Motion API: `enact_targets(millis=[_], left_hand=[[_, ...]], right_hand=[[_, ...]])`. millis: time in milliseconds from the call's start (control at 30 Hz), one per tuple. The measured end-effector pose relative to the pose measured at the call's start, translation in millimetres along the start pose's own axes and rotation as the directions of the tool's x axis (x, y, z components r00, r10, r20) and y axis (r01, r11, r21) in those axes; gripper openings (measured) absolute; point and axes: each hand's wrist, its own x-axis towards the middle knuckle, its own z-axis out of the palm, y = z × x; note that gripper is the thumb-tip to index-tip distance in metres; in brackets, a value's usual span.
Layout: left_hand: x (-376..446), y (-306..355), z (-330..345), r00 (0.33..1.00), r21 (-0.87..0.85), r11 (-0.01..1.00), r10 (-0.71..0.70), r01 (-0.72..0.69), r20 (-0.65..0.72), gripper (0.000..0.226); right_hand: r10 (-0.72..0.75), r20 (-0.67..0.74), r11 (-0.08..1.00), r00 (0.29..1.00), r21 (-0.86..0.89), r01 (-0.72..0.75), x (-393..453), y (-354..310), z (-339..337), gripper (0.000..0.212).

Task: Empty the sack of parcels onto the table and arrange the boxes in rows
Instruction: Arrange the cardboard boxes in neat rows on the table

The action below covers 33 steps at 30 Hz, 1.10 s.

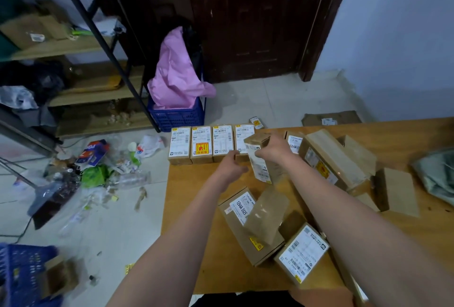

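My two bare forearms fill the bottom of the frame, reaching up toward the middle. At lower left on the tiled floor sits a blue plastic crate (22, 272) with a latticed wall. Higher on the left lies a litter of crumpled wrappers and clear bottles (103, 171). At the far left edge of the wooden tabletop (196, 245) stands a row of four cardboard boxes (211, 143), side by side and touching, white labels up. My left hand (232, 165) sits just in front of that row's right end, its fingers curled loosely; I cannot tell whether they grip anything. Just right of it, my right hand (272, 148) holds a tilted cardboard box (256, 141) from above, fingers curled round its top, a white label hanging down its front face. Below my hands, unsorted flat-sided brown boxes (250, 223) lie overlapping at odd angles. More are heaped at centre right (336, 159). The grey-green sack (437, 174) lies crumpled at the right edge.
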Motion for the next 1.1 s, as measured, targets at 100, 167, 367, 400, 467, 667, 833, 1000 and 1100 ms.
enact_targets(millis=[100,167,367,400,467,667,833,1000,1100], left_hand=[[-5,1,-12,0.999,-0.055,0.998,0.033,-0.032,0.013,0.077],[-8,0,-22,0.999,-0.1,0.994,0.049,-0.047,0.02,0.078],[-15,-21,-54,0.997,-0.157,0.988,-0.004,0.016,0.077,0.088],[-16,-27,-60,0.995,-0.167,0.985,-0.016,0.032,0.098,0.09],[-20,-40,-73,0.99,-0.258,0.963,-0.048,0.081,0.132,0.087],[-23,-77,-99,0.995,-0.645,0.758,-0.079,0.096,0.056,0.081],[-20,-87,-118,0.984,-0.732,0.681,-0.124,-0.007,-0.125,0.071],[-15,-100,-134,0.974,-0.675,0.737,-0.118,-0.044,-0.192,0.055],[-13,-104,-138,0.986,-0.465,0.885,-0.062,-0.016,-0.152,0.047]], right_hand=[[-0.081,0.01,0.995,0.997,0.056,0.08,-5,-16,1,0.074],[-0.091,0.071,0.99,0.993,0.113,0.083,-11,-27,2,0.06],[-0.014,0.251,0.855,0.968,0.504,-0.118,-17,-45,19,0.051],[-0.01,0.274,0.803,0.962,0.575,-0.155,-18,-46,23,0.058],[-0.016,0.302,0.701,0.953,0.683,-0.205,-20,-47,31,0.071],[-0.025,0.44,0.677,0.898,0.668,-0.309,-22,-48,53,0.077],[0.005,0.605,0.887,0.796,0.364,-0.283,-27,-49,63,0.043],[-0.005,0.602,0.919,0.798,0.318,-0.233,-26,-45,78,0.062],[-0.053,0.528,0.948,0.848,0.294,-0.124,-27,-46,86,0.09]])
